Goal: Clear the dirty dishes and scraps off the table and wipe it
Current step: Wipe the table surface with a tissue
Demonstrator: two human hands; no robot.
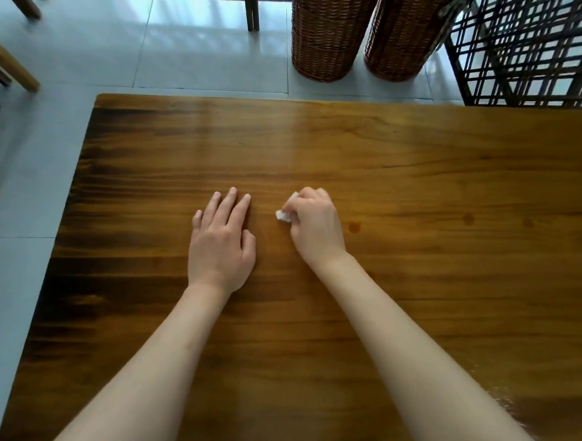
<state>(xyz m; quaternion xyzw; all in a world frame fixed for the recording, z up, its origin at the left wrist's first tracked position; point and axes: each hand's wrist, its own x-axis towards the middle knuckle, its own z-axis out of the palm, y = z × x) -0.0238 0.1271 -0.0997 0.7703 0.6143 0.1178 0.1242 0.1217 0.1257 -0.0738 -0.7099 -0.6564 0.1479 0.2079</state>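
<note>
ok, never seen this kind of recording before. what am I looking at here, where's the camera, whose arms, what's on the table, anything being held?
There is no robot here: a person does the work with bare hands. The single picture comes from a wide-angle camera worn on the head, looking forward and down, so the arms reach in from the bottom edge. The left hand rests flat, fingers straight, on the wooden table. The right hand has its fingers curled round a small white wad, probably tissue or a wipe, pressed to the wood. Just right of that hand is a small round stain. No dishes show in the picture. Beyond the table stand two wicker baskets on a tiled floor.
</note>
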